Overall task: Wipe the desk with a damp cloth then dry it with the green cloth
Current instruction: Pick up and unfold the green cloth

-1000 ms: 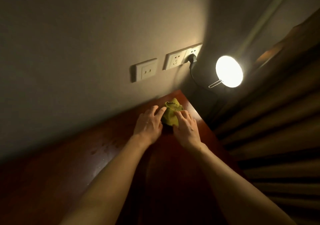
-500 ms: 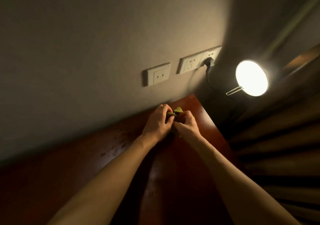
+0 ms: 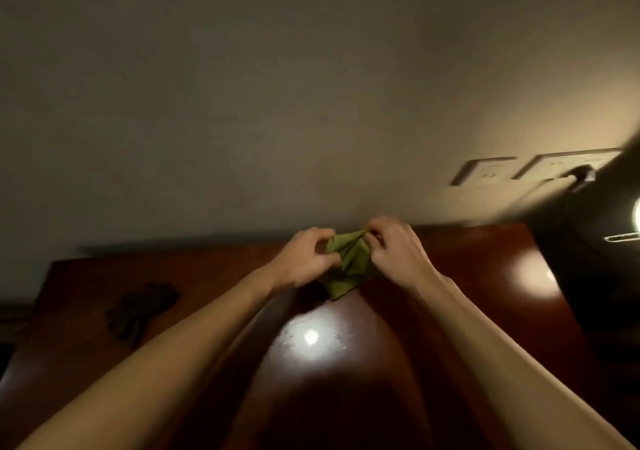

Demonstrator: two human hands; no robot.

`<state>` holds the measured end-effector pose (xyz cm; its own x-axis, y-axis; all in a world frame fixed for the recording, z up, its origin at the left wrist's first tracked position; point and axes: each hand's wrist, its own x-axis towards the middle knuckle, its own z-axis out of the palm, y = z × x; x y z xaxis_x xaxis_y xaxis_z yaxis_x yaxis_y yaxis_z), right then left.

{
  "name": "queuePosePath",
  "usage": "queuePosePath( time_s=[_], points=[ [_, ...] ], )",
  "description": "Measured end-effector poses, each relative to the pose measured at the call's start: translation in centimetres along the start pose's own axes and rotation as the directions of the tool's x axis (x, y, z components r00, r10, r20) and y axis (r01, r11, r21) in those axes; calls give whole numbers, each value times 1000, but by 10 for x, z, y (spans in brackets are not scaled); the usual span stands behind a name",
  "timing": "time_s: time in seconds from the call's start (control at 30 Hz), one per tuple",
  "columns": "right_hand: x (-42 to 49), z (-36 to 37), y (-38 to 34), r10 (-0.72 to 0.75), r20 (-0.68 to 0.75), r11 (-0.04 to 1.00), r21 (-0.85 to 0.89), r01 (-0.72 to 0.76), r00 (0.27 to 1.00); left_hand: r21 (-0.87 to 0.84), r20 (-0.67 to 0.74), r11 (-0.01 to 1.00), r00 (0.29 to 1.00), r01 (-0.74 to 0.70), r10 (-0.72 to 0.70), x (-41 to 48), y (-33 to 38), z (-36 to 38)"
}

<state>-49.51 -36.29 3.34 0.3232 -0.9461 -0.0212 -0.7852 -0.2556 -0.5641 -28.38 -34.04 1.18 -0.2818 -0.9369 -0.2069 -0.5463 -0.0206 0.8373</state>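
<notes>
Near the wall, above the dark desk (image 3: pixel 450 276): olive green cloth (image 3: pixel 346 262), creased and bunched, pinched by curled fingers of left hand (image 3: pixel 304 259) and right hand (image 3: pixel 398 252).

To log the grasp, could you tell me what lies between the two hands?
The green cloth, pinched by the left hand and right hand, in the head view.
</notes>
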Motion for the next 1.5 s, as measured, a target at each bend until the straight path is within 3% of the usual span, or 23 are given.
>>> queuePosePath(
  time_s=[0.1, 0.2, 0.3, 0.37, 0.43, 0.5, 0.6, 0.67, 0.73, 0.8, 0.9, 1.03, 1.17, 1.23, 1.3, 1.33, 1.37, 1.43, 1.5],
  points=[
    [1, 48, -68, 139, 37, 950, 278, -144, 990, -288, -115, 945, 974, 155, -195, -53, -40, -40],
    [-2, 110, -133, 171, 88, 900, 392, -192, 981, -488, -204, 850, 921, 198, -332, -108, -79, -81],
    [-7, 175, -197, 126, 117, 865, 474, -166, 985, -699, -93, 660, 881, 273, -464, -161, -118, -114],
    [-13, 216, -235, 78, 159, 859, 490, -147, 984, -729, 19, 593, 877, 341, -480, -198, -149, -134],
    [-20, 253, -270, 37, 217, 872, 470, -137, 976, -730, 26, 566, 844, 382, -536, -232, -183, -150],
    [-26, 282, -300, 38, 259, 876, 457, -157, 965, -715, -58, 571, 780, 403, -623, -262, -211, -165],
    [-28, 316, -332, 140, 344, 868, 409, -283, 928, -652, -183, 630, 719, 422, -671, -302, -236, -184],
    [-24, 336, -340, 218, 383, 928, 203, -312, 898, -540, -258, 702, 702, 465, -663, -323, -255, -191],
    [-20, 353, -335, 183, 372, 982, -115, -150, 910, -446, -312, 762, 716, 470, -625, -334, -269, -191],
    [-15, 361, -329, 112, 342, 960, -279, -13, 933, -450, -361, 777, 706, 441, -609, -336, -277, -189],
    [-4, 359, -314, 58, 240, 950, -311, 21, 969, -544, -381, 745, 678, 385, -629, -324, -279, -185],
    [9, 336, -274, 179, 96, 938, -316, -141, 979, -695, -288, 639, 687, 330, -668, -294, -270, -181],
    [10, 299, -231, 417, -57, 845, -343, -410, 907, -836, -113, 427, 653, 345, -749, -270, -254, -183],
    [12, 292, -221, 367, -155, 847, -352, -398, 917, -878, -12, 324, 660, 353, -751, -264, -248, -185],
    [15, 298, -232, 238, -241, 932, -217, -291, 941, -880, 44, 297, 686, 371, -727, -258, -248, -189],
    [17, 304, -245, 209, -203, 971, -72, -227, 957, -865, 63, 315, 707, 391, -705, -257, -249, -192],
    [21, 311, -262, 207, -71, 973, 116, -198, 976, -847, 76, 348, 738, 402, -670, -256, -249, -195],
    [27, 320, -297, 170, 318, 838, 452, -307, 933, -835, 62, 412, 806, 365, -589, -254, -255, -201],
    [37, 329, -315, 76, 468, 779, 523, -345, 881, -815, 41, 461, 830, 350, -557, -257, -260, -212]
  ],
)
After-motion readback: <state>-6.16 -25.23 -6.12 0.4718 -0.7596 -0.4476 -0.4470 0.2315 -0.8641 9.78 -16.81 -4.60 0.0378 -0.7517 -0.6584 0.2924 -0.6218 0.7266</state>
